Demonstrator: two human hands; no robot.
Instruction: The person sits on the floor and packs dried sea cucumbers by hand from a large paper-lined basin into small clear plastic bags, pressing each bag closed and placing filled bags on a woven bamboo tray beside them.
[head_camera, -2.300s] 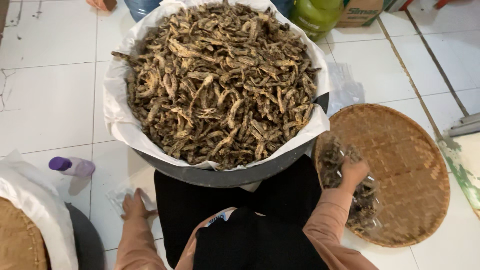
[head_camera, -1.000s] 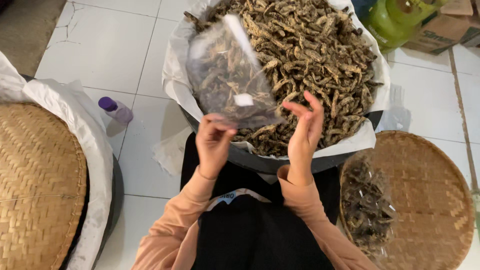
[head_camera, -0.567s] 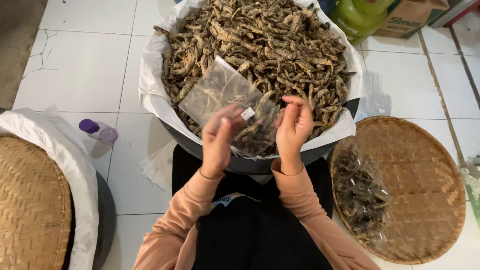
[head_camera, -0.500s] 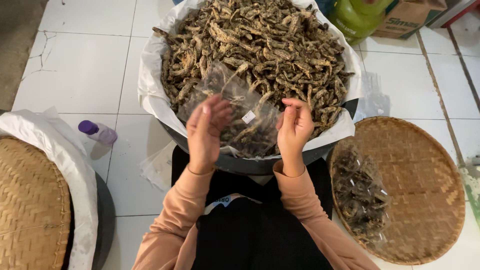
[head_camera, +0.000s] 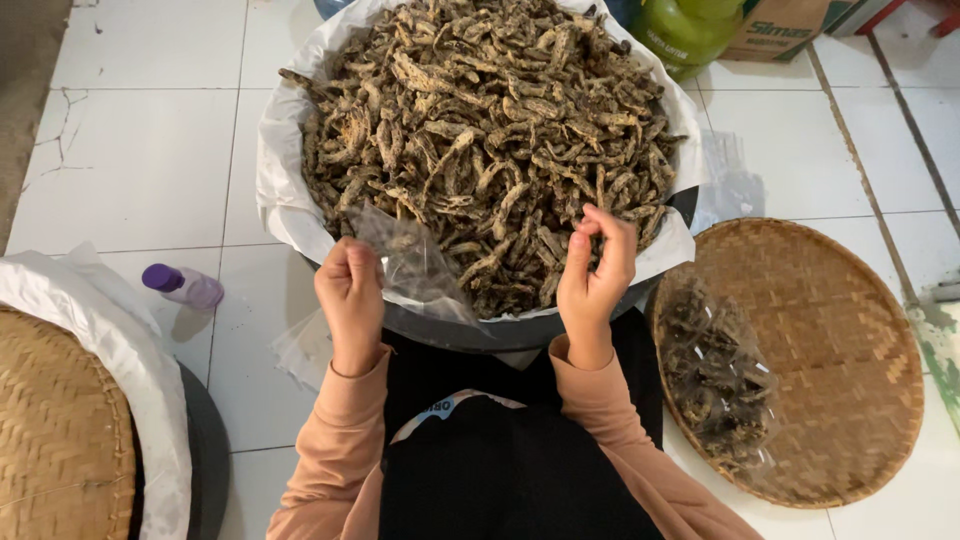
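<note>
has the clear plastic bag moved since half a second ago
Yes. The clear plastic bag then stretched between both hands over the basin's near rim; now it hangs from the left hand alone, apart from the right hand.

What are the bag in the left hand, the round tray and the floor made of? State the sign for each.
Bag in the left hand: thin clear plastic film, by its creases and see-through look. Round tray: woven bamboo or similar, matt brown, by its plaited weave. Floor: glossy white tile, probably ceramic, by its grout lines.
</note>
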